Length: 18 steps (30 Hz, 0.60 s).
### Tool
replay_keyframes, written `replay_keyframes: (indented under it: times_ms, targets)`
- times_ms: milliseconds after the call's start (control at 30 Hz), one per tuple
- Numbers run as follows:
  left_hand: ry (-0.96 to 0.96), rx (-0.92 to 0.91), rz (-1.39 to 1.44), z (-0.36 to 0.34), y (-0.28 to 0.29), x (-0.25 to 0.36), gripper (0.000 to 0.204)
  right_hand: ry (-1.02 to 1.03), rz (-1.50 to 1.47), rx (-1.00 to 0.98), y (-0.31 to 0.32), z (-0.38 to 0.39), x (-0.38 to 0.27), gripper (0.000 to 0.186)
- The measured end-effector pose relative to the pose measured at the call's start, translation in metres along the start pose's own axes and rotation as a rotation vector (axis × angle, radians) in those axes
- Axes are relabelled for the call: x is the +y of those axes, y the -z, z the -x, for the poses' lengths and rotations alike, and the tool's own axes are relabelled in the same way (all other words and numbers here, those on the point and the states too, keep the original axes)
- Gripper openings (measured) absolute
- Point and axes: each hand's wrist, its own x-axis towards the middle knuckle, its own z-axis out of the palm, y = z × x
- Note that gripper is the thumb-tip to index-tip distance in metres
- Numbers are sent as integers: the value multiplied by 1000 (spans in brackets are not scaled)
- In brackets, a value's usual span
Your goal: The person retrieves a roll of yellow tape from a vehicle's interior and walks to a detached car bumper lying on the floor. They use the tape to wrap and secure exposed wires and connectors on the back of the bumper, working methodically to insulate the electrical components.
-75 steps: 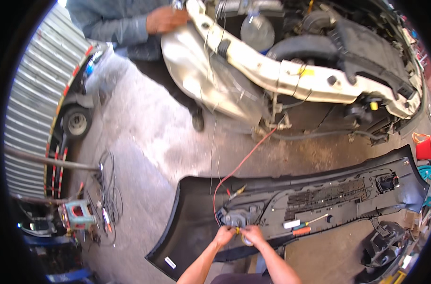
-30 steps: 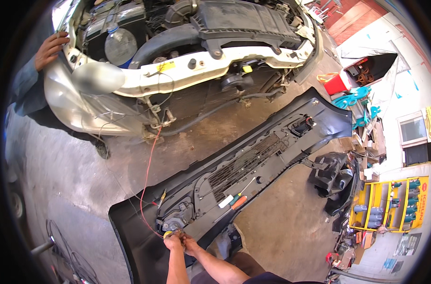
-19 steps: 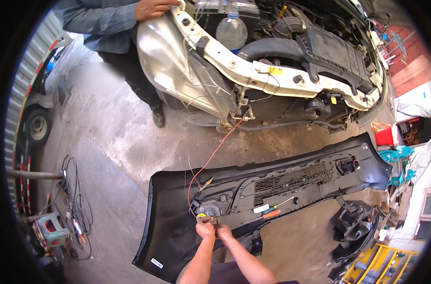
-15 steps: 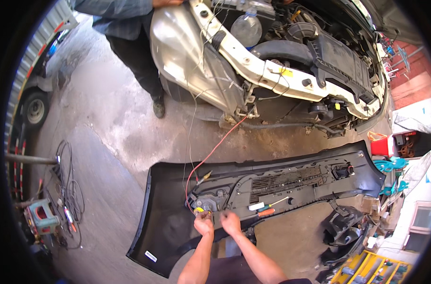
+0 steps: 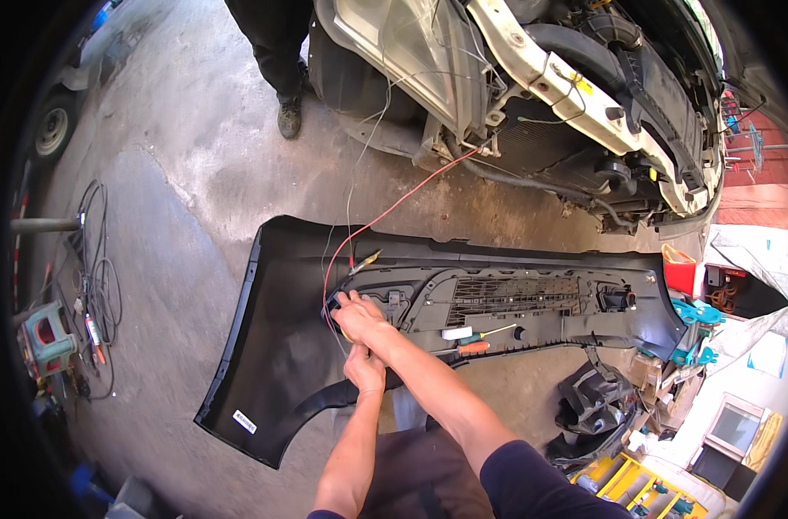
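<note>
A black car bumper cover [image 5: 294, 346] lies inner side up on the ground before me. My right hand [image 5: 360, 317] reaches over the round fitting at its left end, fingers curled down onto it; what they grip is hidden. Just below, my left hand [image 5: 365, 367] is closed, its contents too small to make out. A bit of yellow shows between the hands. A red wire [image 5: 402, 195] and a thin grey wire run from the car to this spot. A yellow-handled clip [image 5: 367, 262] rests just above the fitting.
A white-capped piece, a green-handled screwdriver [image 5: 496, 332] and an orange handle [image 5: 473, 349] lie on the bumper cover. The car's exposed front [image 5: 575, 95] is beyond, with a person's leg [image 5: 281, 69] beside it. Cables and a stool [image 5: 49, 342] stand left; yellow rack [image 5: 636, 484] lower right.
My right hand has moved left and up onto the round fitting, crossing above my left hand, which has shifted slightly left and lower. The view has tilted downward, so the car sits higher.
</note>
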Motion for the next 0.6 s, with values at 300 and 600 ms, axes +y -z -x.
replay_keyframes:
  times_ms: [300,600]
  targets:
    - [64,37,16,0,2,8,14,25,122,95,6,-2,-8,25]
    - [111,-394,-51,-30,20,-2,19,-386,-679,352,8,100,9,48]
